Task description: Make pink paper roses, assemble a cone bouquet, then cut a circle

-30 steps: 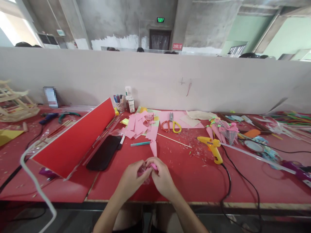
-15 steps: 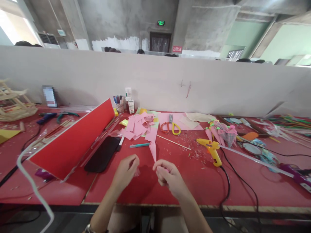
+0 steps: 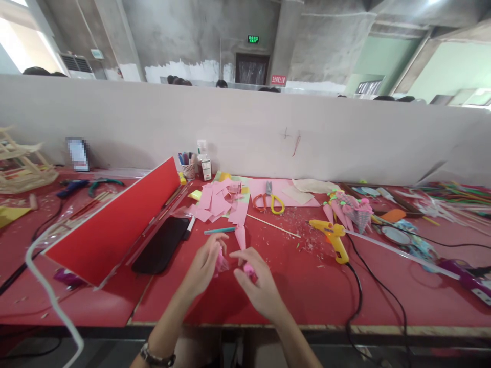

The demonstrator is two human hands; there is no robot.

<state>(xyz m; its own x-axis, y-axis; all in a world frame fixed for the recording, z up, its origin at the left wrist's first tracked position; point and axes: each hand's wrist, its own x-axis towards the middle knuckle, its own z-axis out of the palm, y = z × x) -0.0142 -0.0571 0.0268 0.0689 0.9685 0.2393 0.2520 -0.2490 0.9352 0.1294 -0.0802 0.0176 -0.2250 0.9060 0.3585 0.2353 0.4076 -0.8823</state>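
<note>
The right hand (image 3: 263, 287) has its fingers curled loosely about a small pink piece (image 3: 249, 270), thumb and forefinger apart; in my judgement so slack a hold could drop it, and those fingertips could knock the pink cone (image 3: 240, 236) just beyond them on the desk (image 3: 299, 286). The left hand (image 3: 200, 266), closed on a pink bunch (image 3: 220, 262) apparently in clear film, risks a spill should the film slip. The piece appears bright, rounded and crumpled, partly hidden by fingers; finer detail cannot be determined.

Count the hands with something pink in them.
2: the left hand, holding a pink bundle, and the right hand beside it, holding a pink piece. Any hands behind the white partition would be hidden.
</note>
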